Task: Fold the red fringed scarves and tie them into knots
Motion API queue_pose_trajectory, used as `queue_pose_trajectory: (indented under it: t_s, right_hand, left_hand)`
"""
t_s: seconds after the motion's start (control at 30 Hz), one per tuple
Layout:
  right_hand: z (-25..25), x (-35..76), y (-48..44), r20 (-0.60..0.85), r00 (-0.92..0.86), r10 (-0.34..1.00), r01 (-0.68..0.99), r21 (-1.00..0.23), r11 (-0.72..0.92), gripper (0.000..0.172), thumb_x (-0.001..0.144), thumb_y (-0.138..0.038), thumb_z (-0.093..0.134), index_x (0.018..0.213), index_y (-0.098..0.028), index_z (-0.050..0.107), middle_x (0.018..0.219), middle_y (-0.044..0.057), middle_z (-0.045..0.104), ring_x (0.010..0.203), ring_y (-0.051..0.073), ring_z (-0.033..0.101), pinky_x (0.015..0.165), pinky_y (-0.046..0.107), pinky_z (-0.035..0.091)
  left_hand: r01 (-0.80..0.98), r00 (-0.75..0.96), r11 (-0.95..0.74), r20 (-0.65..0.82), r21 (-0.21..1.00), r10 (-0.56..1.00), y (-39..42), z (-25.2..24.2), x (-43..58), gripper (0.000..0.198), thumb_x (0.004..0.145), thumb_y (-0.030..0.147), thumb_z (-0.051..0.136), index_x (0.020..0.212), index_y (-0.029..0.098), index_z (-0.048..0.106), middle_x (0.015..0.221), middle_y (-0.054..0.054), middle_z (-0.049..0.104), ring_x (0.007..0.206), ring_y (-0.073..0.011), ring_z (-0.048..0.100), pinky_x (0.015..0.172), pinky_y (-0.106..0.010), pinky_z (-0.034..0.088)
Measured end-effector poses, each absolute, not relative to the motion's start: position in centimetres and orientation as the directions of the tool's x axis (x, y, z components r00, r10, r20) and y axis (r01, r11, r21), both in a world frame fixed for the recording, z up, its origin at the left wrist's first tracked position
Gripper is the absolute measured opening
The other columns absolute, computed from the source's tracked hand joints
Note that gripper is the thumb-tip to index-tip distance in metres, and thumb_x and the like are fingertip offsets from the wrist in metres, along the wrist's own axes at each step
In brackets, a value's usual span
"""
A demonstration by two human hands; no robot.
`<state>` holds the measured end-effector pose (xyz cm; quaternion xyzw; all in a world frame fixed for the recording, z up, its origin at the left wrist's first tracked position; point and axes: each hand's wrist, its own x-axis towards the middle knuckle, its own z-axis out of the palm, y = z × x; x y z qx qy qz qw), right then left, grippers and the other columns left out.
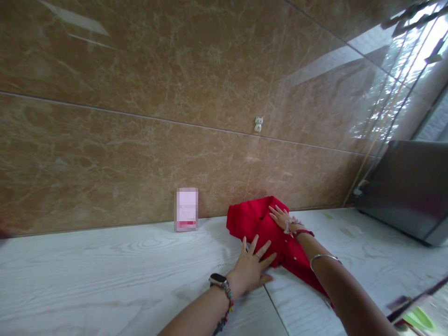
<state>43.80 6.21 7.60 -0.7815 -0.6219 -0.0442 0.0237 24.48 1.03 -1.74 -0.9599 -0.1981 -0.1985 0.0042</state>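
Observation:
A red cloth garment (248, 218) with small light dots or buttons lies folded on the pale wood-grain surface (105, 275), close against the wall. My left hand (252, 266), with a watch and a beaded bracelet at the wrist, has its fingers spread over the garment's near edge. Farther up and to the right, my right hand (284, 220) rests flat on top of the red cloth, fingers apart. A bangle and a red band circle that forearm. Part of the garment trails toward the lower right, partly hidden under my right forearm.
A pink-white box-like object (186, 209), blurred out, stands against the brown marbled wall (140, 149) to the left. A small white cat figure (258, 124) is on the wall. At the right sits a large dark grey appliance or box (406, 186); a green item (420, 318) shows below the edge.

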Motion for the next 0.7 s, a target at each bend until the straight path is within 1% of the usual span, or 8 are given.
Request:
queue_pose_trajectory:
  t_s: [0.07, 0.17, 0.27, 0.4, 0.5, 0.57, 0.63, 0.7]
  right_hand:
    - [8.1, 43.5, 5.6, 0.109, 0.2, 0.974, 0.98, -0.031, -0.197, 0.042, 0.089, -0.025, 0.031, 0.131, -0.02, 0.036, 0.137, 0.007, 0.033, 0.128, 0.017, 0.023, 0.103, 0.034, 0.019]
    - [8.6, 42.6, 4.7, 0.155, 0.218, 0.964, 0.975, -0.087, -0.206, 0.046, 0.091, -0.03, 0.022, 0.135, -0.018, 0.027, 0.141, 0.011, 0.024, 0.129, 0.026, 0.019, 0.099, 0.051, 0.021]
    - [8.9, 40.6, 4.3, 0.213, 0.178, 0.961, 0.981, -0.116, -0.156, 0.047, 0.09, -0.033, 0.027, 0.135, -0.02, 0.027, 0.142, 0.01, 0.02, 0.128, 0.031, 0.018, 0.096, 0.058, 0.022]
    - [8.8, 34.9, 4.9, 0.371, -0.146, 0.917, 0.963, -0.157, 0.217, 0.041, 0.086, -0.025, 0.036, 0.125, -0.014, 0.043, 0.133, 0.014, 0.038, 0.122, 0.025, 0.034, 0.099, 0.047, 0.027]
    - [8.5, 27.4, 5.6, 0.362, -0.448, 0.818, 0.829, -0.176, 0.532, 0.034, 0.083, -0.018, 0.04, 0.113, -0.013, 0.054, 0.118, 0.012, 0.054, 0.111, 0.02, 0.047, 0.096, 0.037, 0.034]
    - [8.0, 21.3, 5.8, 0.317, -0.576, 0.754, 0.733, -0.207, 0.648, 0.03, 0.081, -0.016, 0.041, 0.105, -0.015, 0.059, 0.11, 0.01, 0.059, 0.105, 0.018, 0.052, 0.094, 0.034, 0.037]
    - [7.1, 14.9, 5.9, 0.275, -0.639, 0.718, 0.68, -0.236, 0.695, 0.028, 0.081, -0.014, 0.042, 0.102, -0.013, 0.061, 0.108, 0.01, 0.061, 0.102, 0.017, 0.054, 0.092, 0.032, 0.038]
    - [6.0, 8.7, 6.1, 0.214, -0.702, 0.679, 0.632, -0.253, 0.733, 0.028, 0.081, -0.015, 0.043, 0.103, -0.013, 0.061, 0.109, 0.01, 0.06, 0.103, 0.017, 0.053, 0.092, 0.03, 0.038]
  left_hand:
    - [0.375, 0.847, -0.924, 0.378, 0.074, 0.374, 0.8, -1.6, 24.1, 0.059, 0.084, 0.057, 0.028, 0.135, 0.029, 0.023, 0.144, -0.004, 0.017, 0.129, -0.0351, 0.001, 0.094, -0.066, 0.012]
    - [0.356, 0.856, -0.93, 0.366, 0.094, 0.365, 0.2, -1.1, 22.1, 0.058, 0.083, 0.057, 0.029, 0.135, 0.032, 0.021, 0.144, -0.004, 0.016, 0.13, -0.0349, 0.004, 0.095, -0.065, 0.011]
    - [0.395, 0.851, -0.913, 0.334, 0.104, 0.406, -0.3, -0.6, 17.2, 0.058, 0.084, 0.056, 0.03, 0.135, 0.036, 0.013, 0.145, -0.004, 0.014, 0.13, -0.0336, 0.007, 0.095, -0.065, 0.011]
    - [0.627, 0.724, -0.778, 0.343, 0.036, 0.599, -0.8, -0.6, 6.1, 0.055, 0.085, 0.044, 0.04, 0.134, 0.038, 0.017, 0.144, -0.003, 0.017, 0.13, -0.0296, 0.012, 0.098, -0.058, 0.013]
    - [0.852, 0.485, -0.523, 0.412, -0.024, 0.771, -1.4, -1.0, -4.1, 0.047, 0.085, 0.03, 0.043, 0.13, 0.033, 0.033, 0.141, -0.007, 0.026, 0.129, -0.0284, 0.017, 0.1, -0.054, 0.014]
    - [0.962, 0.247, -0.27, 0.5, -0.028, 0.83, -2.0, -1.2, -10.6, 0.042, 0.084, 0.025, 0.042, 0.126, 0.028, 0.041, 0.138, -0.009, 0.03, 0.128, -0.0281, 0.02, 0.1, -0.053, 0.015]
    - [1.0, -0.017, 0.007, 0.608, 0.019, 0.794, -2.8, -1.3, -16.1, 0.038, 0.085, 0.024, 0.038, 0.123, 0.022, 0.046, 0.136, -0.013, 0.033, 0.127, -0.0281, 0.022, 0.099, -0.053, 0.015]
    - [0.963, -0.258, 0.24, 0.699, 0.126, 0.667, -3.5, -1.0, -20.2, 0.039, 0.087, 0.026, 0.034, 0.122, 0.015, 0.045, 0.136, -0.017, 0.03, 0.127, -0.0301, 0.021, 0.098, -0.055, 0.016]
